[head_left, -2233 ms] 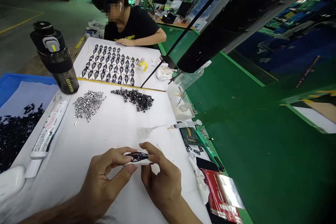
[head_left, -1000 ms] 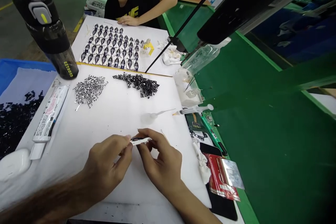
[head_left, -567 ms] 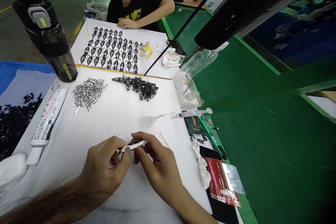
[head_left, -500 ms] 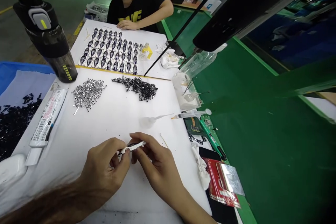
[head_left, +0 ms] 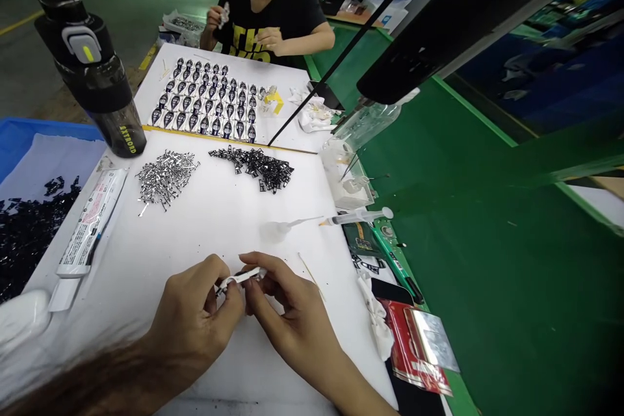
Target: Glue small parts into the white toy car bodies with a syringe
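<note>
Between my two hands, low over the white tabletop (head_left: 205,234), is a small curved white part (head_left: 242,276) with dark pieces along its edge. My left hand (head_left: 195,312) pinches its left end between thumb and fingers. Its right end sits between the thumb and forefinger of my right hand (head_left: 292,312). The fingers hide much of the part, so its exact kind does not show. Beyond my hands lie a heap of small silver pins (head_left: 166,175) and a heap of small black pieces (head_left: 258,166). A syringe (head_left: 358,216) and a needle-tipped bottle (head_left: 277,229) lie to the right.
A dark drinking bottle (head_left: 104,84) and a white tube (head_left: 92,227) stand and lie on the left, beside a blue bin (head_left: 19,136). Rows of white-and-dark parts (head_left: 205,104) cover the far table, where a person (head_left: 273,19) sits. A black arm (head_left: 409,45) slants overhead.
My hands keep hold of the white part, which has tilted slightly. The person opposite has raised both hands from the table, one now holding something whitish. The view has shifted a little.
</note>
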A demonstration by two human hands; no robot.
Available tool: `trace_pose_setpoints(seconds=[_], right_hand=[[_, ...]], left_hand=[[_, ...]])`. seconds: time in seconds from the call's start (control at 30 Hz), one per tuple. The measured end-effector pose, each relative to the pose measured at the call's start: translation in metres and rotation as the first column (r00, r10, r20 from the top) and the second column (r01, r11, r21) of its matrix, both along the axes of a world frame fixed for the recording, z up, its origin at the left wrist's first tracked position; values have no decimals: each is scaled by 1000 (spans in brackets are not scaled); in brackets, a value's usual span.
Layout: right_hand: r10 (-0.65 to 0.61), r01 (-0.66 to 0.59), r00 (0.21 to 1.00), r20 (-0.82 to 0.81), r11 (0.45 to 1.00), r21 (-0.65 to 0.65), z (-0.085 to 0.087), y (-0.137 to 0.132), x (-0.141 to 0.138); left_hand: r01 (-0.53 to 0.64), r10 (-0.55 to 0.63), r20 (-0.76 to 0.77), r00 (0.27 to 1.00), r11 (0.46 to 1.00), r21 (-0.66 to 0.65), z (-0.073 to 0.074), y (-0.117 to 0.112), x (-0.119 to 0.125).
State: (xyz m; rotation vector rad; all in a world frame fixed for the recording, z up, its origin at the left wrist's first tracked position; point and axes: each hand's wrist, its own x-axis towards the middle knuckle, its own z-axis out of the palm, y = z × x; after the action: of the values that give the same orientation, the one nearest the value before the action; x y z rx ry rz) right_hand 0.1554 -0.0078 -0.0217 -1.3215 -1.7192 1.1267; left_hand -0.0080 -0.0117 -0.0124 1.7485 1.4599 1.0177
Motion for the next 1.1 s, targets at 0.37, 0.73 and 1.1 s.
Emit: trace_pose_setpoints(seconds=[0.37, 0.73, 1.1], right_hand=[[-61, 43, 992, 106, 985, 166, 1, 0, -5], [-84, 22, 985, 154, 931, 364, -3, -8, -5], [-175, -45, 961, 216, 669, 742, -10, -8, 7]], left_hand=[[10, -10, -1, 1000, 999, -42, -4, -2, -2], [35, 24, -157, 987, 932, 361, -5, -3, -2], [117, -5, -191, 982, 805, 581, -10, -6, -15]])
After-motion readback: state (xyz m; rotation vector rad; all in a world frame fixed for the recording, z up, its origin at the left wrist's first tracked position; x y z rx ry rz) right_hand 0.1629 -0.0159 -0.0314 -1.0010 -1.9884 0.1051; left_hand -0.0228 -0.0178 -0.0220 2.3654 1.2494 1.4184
